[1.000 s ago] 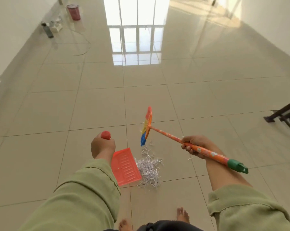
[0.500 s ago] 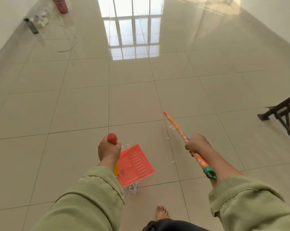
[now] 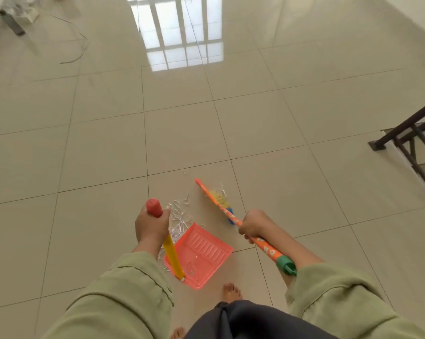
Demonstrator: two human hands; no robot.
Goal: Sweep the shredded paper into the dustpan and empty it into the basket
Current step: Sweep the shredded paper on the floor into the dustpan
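Paper shreds (image 3: pixel 178 222) lie just left of the pink dustpan (image 3: pixel 201 255), right beside the left hand (image 3: pixel 151 225), which grips the pan's yellow handle (image 3: pixel 172 256). The right hand (image 3: pixel 253 225) grips the broom (image 3: pixel 217 200), whose stick slants from lower right to upper left. Broom bristles sit above the pan. Shiny tile floor (image 3: pixel 108 148); stair rail (image 3: pixel 412 143) at right. No basket shows.

floor (image 3: pixel 103 148): glossy beige tiles, window glare up top
dustpan (image 3: pixel 201 255): sitting flat on it
shredded paper (image 3: pixel 179 221): heap touching the pan's far-left edge, strays near the broom head (image 3: pixel 221 199)
cable (image 3: pixel 76 45): loose, far left
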